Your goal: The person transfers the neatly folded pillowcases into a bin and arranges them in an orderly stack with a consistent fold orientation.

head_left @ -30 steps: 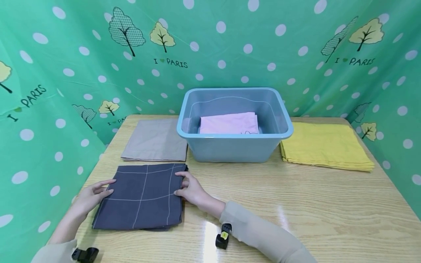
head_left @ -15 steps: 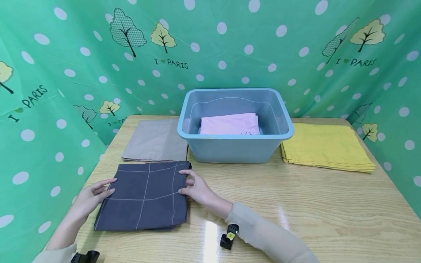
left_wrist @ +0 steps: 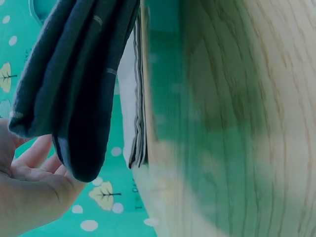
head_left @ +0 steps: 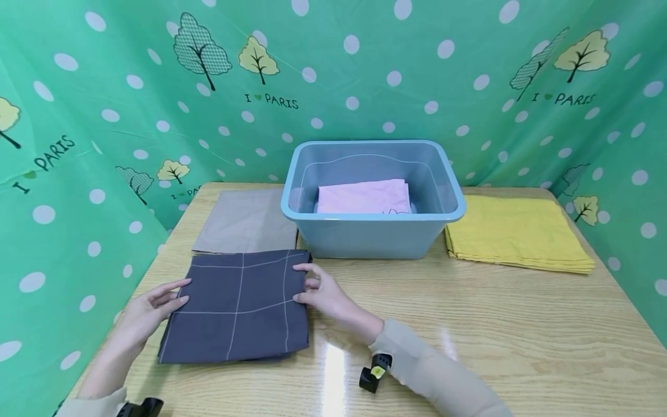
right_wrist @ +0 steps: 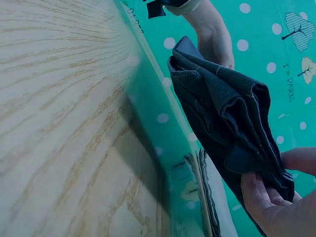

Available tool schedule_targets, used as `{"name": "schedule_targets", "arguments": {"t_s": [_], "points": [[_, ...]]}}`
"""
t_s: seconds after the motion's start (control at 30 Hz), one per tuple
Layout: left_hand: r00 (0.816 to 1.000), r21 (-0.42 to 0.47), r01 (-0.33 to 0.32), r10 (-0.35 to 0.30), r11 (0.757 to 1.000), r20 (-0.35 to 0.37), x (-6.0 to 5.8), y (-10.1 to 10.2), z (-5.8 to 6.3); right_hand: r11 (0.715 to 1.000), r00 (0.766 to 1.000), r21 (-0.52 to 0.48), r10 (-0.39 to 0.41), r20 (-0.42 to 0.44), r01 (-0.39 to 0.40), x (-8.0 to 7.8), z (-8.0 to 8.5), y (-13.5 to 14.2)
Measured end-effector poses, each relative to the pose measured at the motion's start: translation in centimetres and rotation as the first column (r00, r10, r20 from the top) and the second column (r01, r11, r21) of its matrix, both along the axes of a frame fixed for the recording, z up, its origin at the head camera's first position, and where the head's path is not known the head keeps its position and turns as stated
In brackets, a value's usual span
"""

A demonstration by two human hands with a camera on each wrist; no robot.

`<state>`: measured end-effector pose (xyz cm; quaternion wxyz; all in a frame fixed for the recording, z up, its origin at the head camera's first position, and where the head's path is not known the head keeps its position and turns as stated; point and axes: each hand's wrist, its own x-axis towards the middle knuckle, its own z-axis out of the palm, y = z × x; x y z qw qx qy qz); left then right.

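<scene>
A folded dark cloth (head_left: 237, 307) with thin white grid lines is held between both hands, raised off the table. My left hand (head_left: 148, 313) grips its left edge, thumb and a finger on top. At the right edge, my right hand (head_left: 328, 294) pinches the cloth in the same way. In the left wrist view the thick folds of the dark cloth (left_wrist: 81, 98) hang above the table, with the left hand (left_wrist: 37, 192) at their end. Several layers of the dark cloth (right_wrist: 222, 103) show in the right wrist view, gripped by the right hand (right_wrist: 276, 197).
Behind the dark cloth lies a folded grey cloth (head_left: 245, 223). A blue tub (head_left: 365, 237) stands at the back middle with a folded pink cloth (head_left: 365, 197) inside. To its right is a folded yellow cloth (head_left: 516, 231). A green dotted curtain (head_left: 333, 69) surrounds the wooden table (head_left: 469, 324).
Both hands have lifted the dark cloth and shifted it to the right and slightly up in the head view. Its far edge now overlaps the grey cloth's front edge.
</scene>
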<state>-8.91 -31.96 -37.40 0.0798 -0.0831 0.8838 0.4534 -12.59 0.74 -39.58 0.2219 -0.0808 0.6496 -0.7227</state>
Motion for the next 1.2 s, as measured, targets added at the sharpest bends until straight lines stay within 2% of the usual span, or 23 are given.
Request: {"name": "schedule_targets", "arguments": {"t_s": [0.13,0.37,0.73,1.03,1.2], "points": [[1.000,0.045,0.004,-0.004,0.999,-0.008,0.1,0.4,0.1,1.000,1.000,-0.002,0.002,-0.004,-0.002,0.0,0.2,0.6],[0.999,0.107,-0.009,0.014,0.994,-0.046,0.0,0.7,-0.6,1.000,1.000,0.004,0.001,-0.018,0.000,0.0,0.6,1.6],[0.999,0.098,0.017,-0.014,0.995,-0.033,0.6,2.7,0.9,1.000,0.999,0.010,0.024,-0.035,-0.023,0.1,1.2,3.2],[0.998,0.130,0.050,-0.044,0.990,-0.044,0.7,4.0,1.1,0.996,0.992,0.060,0.068,-0.103,-0.062,-0.3,1.3,4.7],[0.998,0.152,0.044,-0.037,0.987,-0.049,0.6,4.7,1.2,0.991,0.988,0.100,0.098,-0.120,-0.086,-0.4,1.7,5.7]]}}
